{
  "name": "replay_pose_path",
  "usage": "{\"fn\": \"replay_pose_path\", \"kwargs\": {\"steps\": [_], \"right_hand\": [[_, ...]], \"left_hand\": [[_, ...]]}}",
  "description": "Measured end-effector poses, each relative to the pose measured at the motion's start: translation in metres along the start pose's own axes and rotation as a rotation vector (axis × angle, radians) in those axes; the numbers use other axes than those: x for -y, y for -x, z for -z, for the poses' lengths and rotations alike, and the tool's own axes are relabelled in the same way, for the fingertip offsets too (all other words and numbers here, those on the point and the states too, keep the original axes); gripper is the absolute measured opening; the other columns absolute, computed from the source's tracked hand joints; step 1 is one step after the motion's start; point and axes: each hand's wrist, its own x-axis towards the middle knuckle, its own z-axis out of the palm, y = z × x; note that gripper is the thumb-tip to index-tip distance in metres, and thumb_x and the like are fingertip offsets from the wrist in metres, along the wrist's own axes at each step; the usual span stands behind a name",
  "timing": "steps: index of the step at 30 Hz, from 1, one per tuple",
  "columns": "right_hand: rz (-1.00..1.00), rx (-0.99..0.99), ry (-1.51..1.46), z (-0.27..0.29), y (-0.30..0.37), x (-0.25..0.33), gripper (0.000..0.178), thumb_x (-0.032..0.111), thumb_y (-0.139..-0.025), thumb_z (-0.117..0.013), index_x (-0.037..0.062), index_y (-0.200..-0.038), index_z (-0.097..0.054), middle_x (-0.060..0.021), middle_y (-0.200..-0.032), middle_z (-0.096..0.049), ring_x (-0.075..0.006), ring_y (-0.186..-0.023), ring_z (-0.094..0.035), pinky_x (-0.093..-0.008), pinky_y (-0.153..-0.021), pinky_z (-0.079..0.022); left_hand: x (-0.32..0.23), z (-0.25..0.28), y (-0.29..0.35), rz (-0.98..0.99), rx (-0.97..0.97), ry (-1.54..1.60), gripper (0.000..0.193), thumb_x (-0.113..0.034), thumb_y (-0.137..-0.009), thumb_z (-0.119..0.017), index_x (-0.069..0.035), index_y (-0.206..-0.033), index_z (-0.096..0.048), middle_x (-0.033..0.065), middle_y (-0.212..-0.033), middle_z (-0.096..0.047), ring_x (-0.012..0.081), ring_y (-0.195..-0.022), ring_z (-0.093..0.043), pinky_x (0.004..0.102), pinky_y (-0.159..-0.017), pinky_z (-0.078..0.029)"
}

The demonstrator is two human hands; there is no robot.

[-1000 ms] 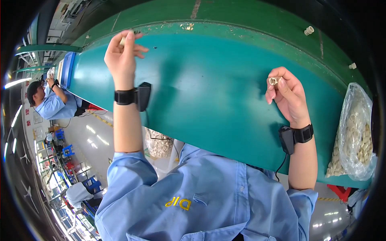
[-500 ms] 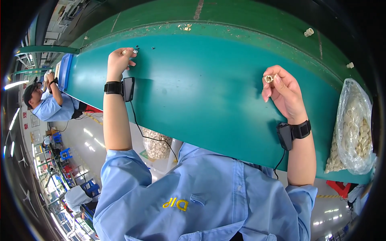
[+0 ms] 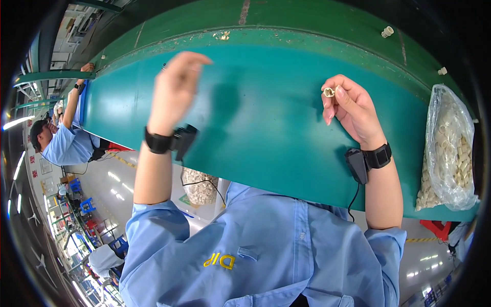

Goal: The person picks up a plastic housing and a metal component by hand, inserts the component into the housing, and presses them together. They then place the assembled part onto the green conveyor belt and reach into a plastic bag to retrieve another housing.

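Right hand [image 3: 353, 110] raised, pinching small ring [image 3: 329, 92] | left hand [image 3: 174, 89] lifted, blurred, grip unclear.

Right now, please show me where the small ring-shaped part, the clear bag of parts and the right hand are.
small ring-shaped part [image 3: 329, 92], head view, its middle.
clear bag of parts [image 3: 450, 153], head view, its side.
right hand [image 3: 352, 110], head view, the palm.

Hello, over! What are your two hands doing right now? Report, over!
Right hand pinching a small cream ring part above the green belt. Left hand raised, blurred, grip unclear. Bag of cream parts at right; nothing in the way.
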Motion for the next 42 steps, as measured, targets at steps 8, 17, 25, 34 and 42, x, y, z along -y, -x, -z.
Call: {"fn": "replay_pose_path", "kwargs": {"steps": [8, 17, 25, 34, 42], "right_hand": [[-0.012, 0.012, 0.014, 0.016, 0.013, 0.009, 0.026, 0.027, -0.101, -0.053, 0.002, -0.107, -0.056, -0.0049, -0.089, -0.061, -0.0117, -0.067, -0.059, -0.0265, -0.058, -0.052], [0.016, 0.155, -0.088, 0.026, 0.01, 0.005, 0.027, 0.027, -0.1, -0.055, 0.0018, -0.108, -0.053, -0.0053, -0.093, -0.061, -0.0138, -0.068, -0.063, -0.0289, -0.06, -0.055], [-0.004, 0.117, 0.061, -0.007, 0.014, 0.008, 0.031, 0.027, -0.098, -0.058, 0.0015, -0.114, -0.051, -0.0073, -0.093, -0.061, -0.0155, -0.073, -0.063, -0.03, -0.066, -0.055], [-0.058, 0.078, 0.067, -0.036, 0.008, 0.002, 0.029, 0.023, -0.097, -0.059, 0.0014, -0.116, -0.051, -0.009, -0.088, -0.061, -0.0152, -0.071, -0.061, -0.0281, -0.064, -0.052], [-0.073, 0.032, 0.101, -0.057, 0.005, 0.001, 0.026, 0.022, -0.096, -0.06, 0.0018, -0.111, -0.052, -0.0086, -0.086, -0.061, -0.0155, -0.069, -0.06, -0.028, -0.062, -0.051]], "left_hand": [[-0.103, -0.116, 0.006, -0.264, 0.115, 0.143, 0.014, -0.012, -0.089, -0.067, -0.008, -0.103, -0.065, 0.0019, -0.071, -0.05, 0.0102, -0.056, -0.048, 0.0268, -0.051, -0.039], [-0.121, -0.145, 0.003, -0.252, 0.035, 0.204, 0.022, -0.015, -0.079, -0.078, -0.011, -0.097, -0.066, -0.0001, -0.056, -0.047, 0.0141, -0.047, -0.044, 0.0293, -0.045, -0.038], [-0.093, -0.108, 0.017, -0.307, -0.039, 0.192, 0.02, -0.016, -0.078, -0.08, -0.012, -0.094, -0.069, -0.0006, -0.055, -0.045, 0.0103, -0.049, -0.043, 0.0256, -0.045, -0.038], [0.07, 0.044, 0.025, 0.094, -0.485, -0.014, 0.024, -0.026, -0.081, -0.079, -0.007, -0.092, -0.071, -0.0043, -0.06, -0.052, 0.0049, -0.057, -0.045, 0.0231, -0.053, -0.04], [0.151, 0.099, 0.061, 0.433, -0.621, -0.239, 0.029, -0.031, -0.082, -0.078, -0.006, -0.093, -0.071, -0.0032, -0.06, -0.051, 0.0068, -0.057, -0.045, 0.0236, -0.055, -0.04]]}}
